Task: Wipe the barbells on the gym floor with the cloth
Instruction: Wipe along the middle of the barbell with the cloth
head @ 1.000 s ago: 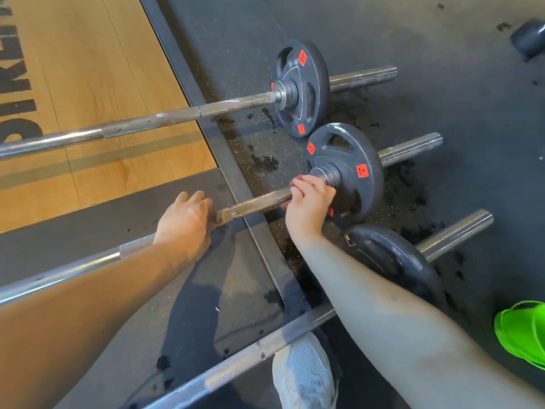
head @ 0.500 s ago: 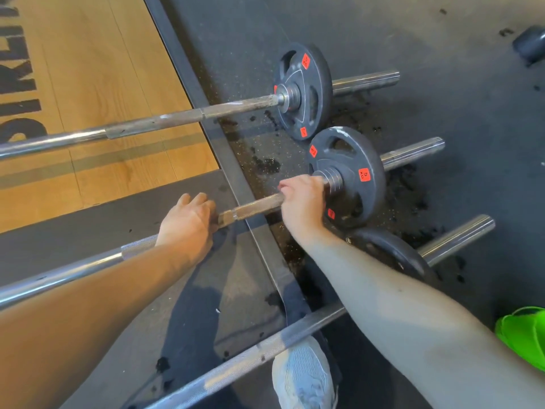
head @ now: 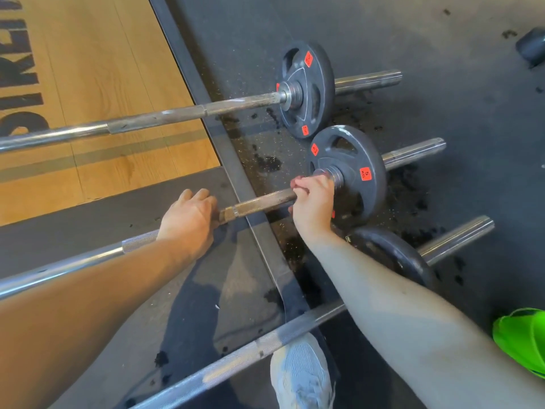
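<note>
Three barbells lie side by side on the dark rubber floor. The middle barbell (head: 261, 203) has a rusty knurled shaft and a grey 5 kg plate (head: 364, 160) with orange stickers. My right hand (head: 312, 202) grips that shaft right beside the plate's collar. My left hand (head: 188, 219) is wrapped over the same shaft further left. No cloth shows in either hand; anything under the palms is hidden. The far barbell (head: 177, 115) and the near barbell (head: 236, 358) lie untouched.
A wooden lifting platform (head: 103, 69) with black lettering fills the upper left, edged by a dark metal strip (head: 236, 172). A pale shoe (head: 300, 373) stands under the near bar. A bright green object (head: 522, 340) sits at the lower right, a dark object (head: 530, 48) at the upper right.
My right hand has shifted slightly on the middle shaft beside the collar. My left hand keeps its place on the bar.
</note>
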